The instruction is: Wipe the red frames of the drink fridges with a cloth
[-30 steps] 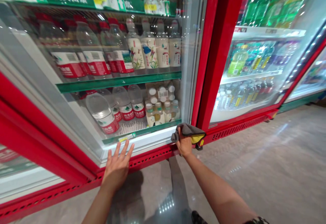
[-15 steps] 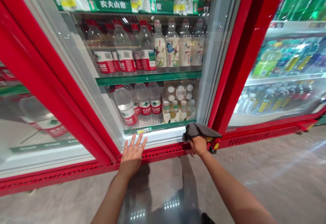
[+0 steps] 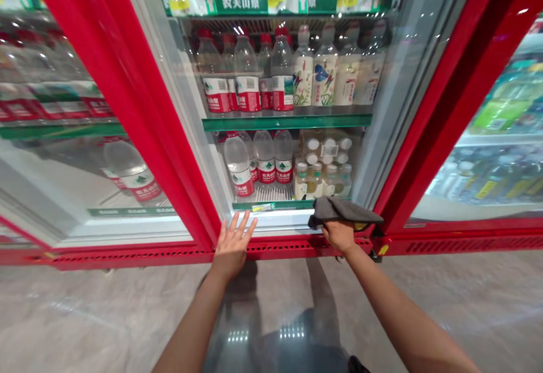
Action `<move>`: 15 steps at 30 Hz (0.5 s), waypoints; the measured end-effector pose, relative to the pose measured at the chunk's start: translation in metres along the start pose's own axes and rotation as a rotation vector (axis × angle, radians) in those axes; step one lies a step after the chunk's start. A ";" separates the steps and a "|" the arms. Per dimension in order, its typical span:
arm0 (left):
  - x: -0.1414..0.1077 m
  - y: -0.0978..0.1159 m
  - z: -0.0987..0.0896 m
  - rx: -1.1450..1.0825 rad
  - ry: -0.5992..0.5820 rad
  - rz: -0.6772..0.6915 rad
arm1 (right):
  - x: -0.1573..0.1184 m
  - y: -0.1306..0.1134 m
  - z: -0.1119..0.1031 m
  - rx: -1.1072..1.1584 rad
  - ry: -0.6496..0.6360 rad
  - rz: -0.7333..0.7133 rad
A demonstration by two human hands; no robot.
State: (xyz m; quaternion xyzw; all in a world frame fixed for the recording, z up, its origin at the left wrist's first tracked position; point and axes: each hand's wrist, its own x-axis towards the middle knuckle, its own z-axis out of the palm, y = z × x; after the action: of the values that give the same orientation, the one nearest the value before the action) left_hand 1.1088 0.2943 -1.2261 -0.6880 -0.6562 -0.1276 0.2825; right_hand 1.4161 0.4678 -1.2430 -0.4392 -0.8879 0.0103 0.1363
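A glass cooler door in a red frame (image 3: 173,152) fills the middle of the view. My left hand (image 3: 233,244) lies with fingers spread against the door's lower left edge and holds nothing. At the lower right part of the same door, my right hand (image 3: 339,234) grips a dark grey cloth (image 3: 345,211), which covers part of the fingers. The cloth lies against the bottom of the glass. Behind the glass, red-labelled water bottles (image 3: 242,176) and small white-capped bottles (image 3: 316,183) stand on the lowest shelf.
More bottles stand on the green-edged shelf (image 3: 288,122) above. Another cooler section (image 3: 131,163) is at the left, and one with green and clear bottles (image 3: 500,180) at the right. A perforated red base (image 3: 288,247) runs above the grey floor (image 3: 127,316).
The view has turned, so the coolers appear shifted to the right and more level. Relative to the door, the right hand and cloth are slightly further left. The left hand stays spread near the lower left edge.
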 end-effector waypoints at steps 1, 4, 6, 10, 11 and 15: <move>-0.002 -0.002 -0.001 0.003 -0.005 -0.009 | 0.008 -0.009 -0.002 -0.003 0.032 0.000; -0.007 -0.005 -0.002 0.013 -0.006 -0.035 | 0.025 -0.037 0.000 0.019 0.096 -0.172; -0.010 -0.007 -0.003 0.018 -0.004 -0.044 | 0.023 -0.043 0.008 0.038 0.076 -0.310; -0.016 -0.012 -0.004 0.028 0.006 -0.043 | 0.002 -0.024 0.019 0.025 0.028 -0.293; -0.018 -0.014 -0.005 0.032 0.010 -0.045 | 0.001 -0.020 0.019 0.015 0.040 -0.260; -0.024 -0.021 -0.007 0.046 0.022 -0.079 | 0.023 -0.042 0.014 0.011 0.158 -0.231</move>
State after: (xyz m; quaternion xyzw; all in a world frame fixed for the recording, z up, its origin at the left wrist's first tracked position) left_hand 1.0871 0.2704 -1.2290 -0.6536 -0.6823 -0.1312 0.3001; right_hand 1.3663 0.4616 -1.2449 -0.3329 -0.9189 -0.0351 0.2087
